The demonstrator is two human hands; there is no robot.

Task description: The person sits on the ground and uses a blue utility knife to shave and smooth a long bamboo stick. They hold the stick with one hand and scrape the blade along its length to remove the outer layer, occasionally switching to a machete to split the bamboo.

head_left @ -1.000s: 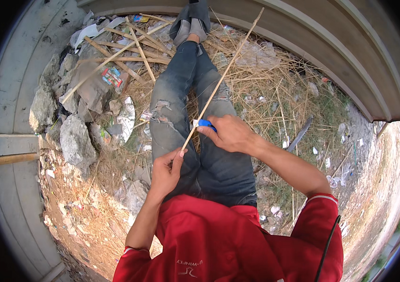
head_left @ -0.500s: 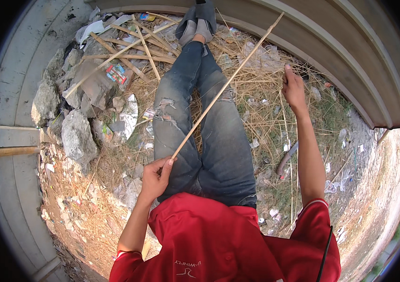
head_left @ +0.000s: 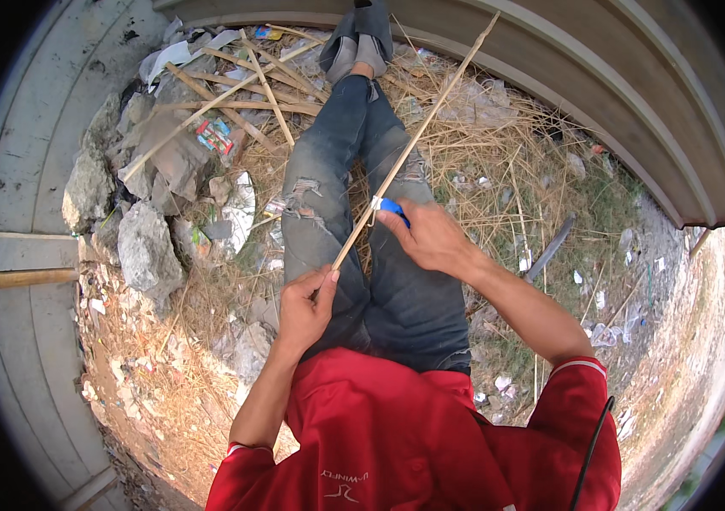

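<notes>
A: What runs through the centre of the figure?

B: A long, thin, pale bamboo stick (head_left: 414, 140), straight and smooth, slanting from the lap up toward the curved concrete wall (head_left: 635, 102). It lies above the legs in faded, ripped blue jeans (head_left: 354, 196).

A: How is it held?

B: The left hand (head_left: 304, 308) is curled closed around the stick's lower end. The right hand (head_left: 431, 240) is closed on a small blue-handled cutter (head_left: 390, 207), whose tip meets the stick just above the left hand's grasp, where a pale shaved patch shows.

A: And the surroundings?

B: Dry yellow straw (head_left: 499, 187) covers the ground in tangled strands. To the left sit rough grey stones (head_left: 145, 247), more split bamboo sticks (head_left: 243, 81) lying crossed, and scraps of crumpled paper and plastic litter (head_left: 213, 136). A flat dark blade-like strip (head_left: 550, 247) lies in the straw to the right. The person wears a red short-sleeved shirt (head_left: 397, 434) and grey shoes (head_left: 358, 38).
</notes>
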